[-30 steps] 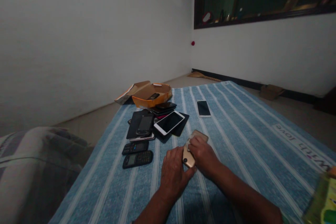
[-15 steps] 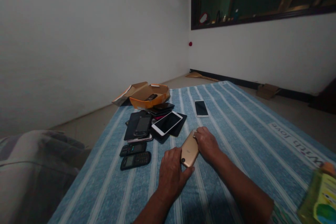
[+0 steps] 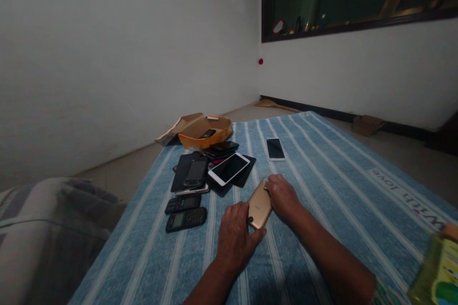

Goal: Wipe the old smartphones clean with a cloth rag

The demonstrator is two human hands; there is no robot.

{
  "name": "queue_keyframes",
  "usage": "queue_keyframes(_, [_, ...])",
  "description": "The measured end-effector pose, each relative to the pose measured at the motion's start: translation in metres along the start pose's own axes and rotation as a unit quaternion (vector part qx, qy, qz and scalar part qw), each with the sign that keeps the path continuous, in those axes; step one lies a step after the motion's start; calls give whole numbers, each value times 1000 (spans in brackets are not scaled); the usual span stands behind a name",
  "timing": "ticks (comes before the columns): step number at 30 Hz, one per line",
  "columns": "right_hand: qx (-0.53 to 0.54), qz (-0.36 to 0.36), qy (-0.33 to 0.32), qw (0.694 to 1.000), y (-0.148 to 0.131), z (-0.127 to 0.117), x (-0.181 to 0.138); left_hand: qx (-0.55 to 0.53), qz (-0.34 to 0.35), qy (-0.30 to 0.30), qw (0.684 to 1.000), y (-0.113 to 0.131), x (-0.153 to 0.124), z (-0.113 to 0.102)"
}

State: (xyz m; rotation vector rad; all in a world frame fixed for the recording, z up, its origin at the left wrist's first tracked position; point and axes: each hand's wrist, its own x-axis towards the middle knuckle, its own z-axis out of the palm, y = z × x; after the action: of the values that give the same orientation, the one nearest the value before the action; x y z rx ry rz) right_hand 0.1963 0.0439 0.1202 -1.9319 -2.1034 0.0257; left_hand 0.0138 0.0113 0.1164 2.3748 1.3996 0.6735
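Gold smartphone (image 3: 259, 206), back up, camera end toward wearer, between both hands above striped blue cloth (image 3: 322, 190); resting or slightly raised, cannot tell. Left hand (image 3: 234, 233) grasps near end, fingers along left edge, thumb at bottom. Right hand (image 3: 284, 198) curled at far right corner; whether gripping phone, cannot tell. Left of hands: two keypad phones (image 3: 186, 219), side by side. Beyond: white-framed smartphone (image 3: 229, 169) tilted on pile; open orange box (image 3: 193, 142) behind.
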Motion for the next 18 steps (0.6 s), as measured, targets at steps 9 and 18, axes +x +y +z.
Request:
queue_keyframes(9, [5, -3, 3, 1000, 2, 6, -1, 10, -7, -7, 1000, 4, 1, -2])
queue_keyframes(18, [-26, 25, -30, 999, 1, -6, -6, 18, 1, -2, 1000, 2, 0, 0])
